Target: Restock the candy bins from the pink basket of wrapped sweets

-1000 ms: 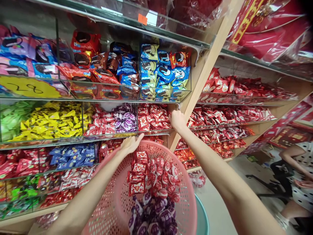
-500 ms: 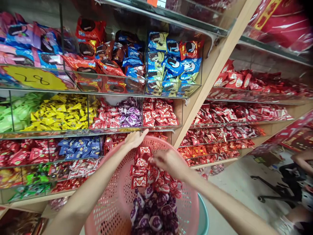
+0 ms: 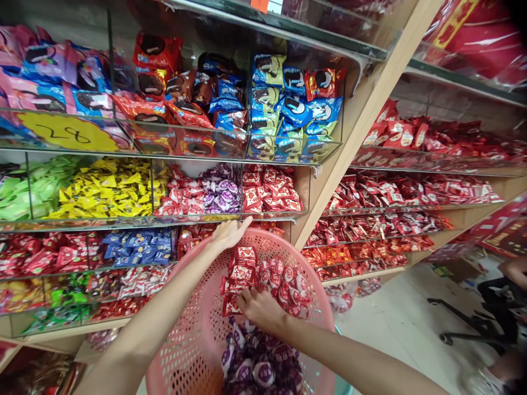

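A pink perforated basket [image 3: 185, 329] holds red square candy packets [image 3: 242, 273], red-and-white twisted candies [image 3: 284, 282] on the right and purple-wrapped candies [image 3: 263, 373] at the bottom. My left hand [image 3: 230, 233] grips the basket's far rim, thumb stretched to the right, just under the shelf edge. My right hand [image 3: 259, 310] is inside the basket with its fingers curled down at the lower red packets, above the purple candies. Whatever is between those fingertips is too hidden to make out.
Glass-fronted shelves [image 3: 185, 219] of wrapped sweets rise ahead, their lower edge close to the basket. A slanting wooden post [image 3: 349, 153] stands right of centre. A teal tub [image 3: 343, 381] lies under the basket; a chair base [image 3: 461, 323] and a person's arm [image 3: 514, 269] are at right.
My right hand has moved down and left, from the upper red candies to the lower red packets, uncovering the red-and-white candies. My left hand stays on the rim.
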The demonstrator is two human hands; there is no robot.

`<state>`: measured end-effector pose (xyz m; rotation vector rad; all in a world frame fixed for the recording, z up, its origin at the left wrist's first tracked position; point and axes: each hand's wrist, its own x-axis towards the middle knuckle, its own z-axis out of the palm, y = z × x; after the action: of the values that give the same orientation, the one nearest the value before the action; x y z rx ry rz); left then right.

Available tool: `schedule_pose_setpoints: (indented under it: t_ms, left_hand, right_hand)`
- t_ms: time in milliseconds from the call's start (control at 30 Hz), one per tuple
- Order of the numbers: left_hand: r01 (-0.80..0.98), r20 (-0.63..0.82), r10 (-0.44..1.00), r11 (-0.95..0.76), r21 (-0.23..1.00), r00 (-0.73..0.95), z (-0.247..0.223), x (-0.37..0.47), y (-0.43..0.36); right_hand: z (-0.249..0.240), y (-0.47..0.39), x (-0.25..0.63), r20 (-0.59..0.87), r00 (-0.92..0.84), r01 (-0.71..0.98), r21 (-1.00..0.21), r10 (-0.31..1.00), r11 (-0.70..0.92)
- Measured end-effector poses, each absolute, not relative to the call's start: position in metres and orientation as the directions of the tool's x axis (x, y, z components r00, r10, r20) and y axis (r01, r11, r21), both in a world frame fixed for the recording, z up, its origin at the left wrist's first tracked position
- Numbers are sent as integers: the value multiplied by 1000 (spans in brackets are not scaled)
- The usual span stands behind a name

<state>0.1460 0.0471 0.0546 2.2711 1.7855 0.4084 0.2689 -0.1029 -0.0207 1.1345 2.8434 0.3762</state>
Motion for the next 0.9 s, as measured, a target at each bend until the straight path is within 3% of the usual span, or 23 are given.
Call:
schedule_pose_setpoints:
  t_ms: [400,533,700,900]
  left_hand:
    - [912,73,973,-229,341,217,55,146,48]
    - [914,65,978,-210,347,200,56,146,48]
    - [910,77,975,-224,349,210,58,146,46]
    - [919,83,978,-207,337,190,57,145,47]
  right_hand:
    - [-35,-104,260,-9,-670,730,174,742,661]
    - [-18,-102,263,-12,-674,729,150,739,667]
    - [55,-80,282,133,-592,806,110,795,581]
    - [132,-16,327,446,-243,958,-30,862,286]
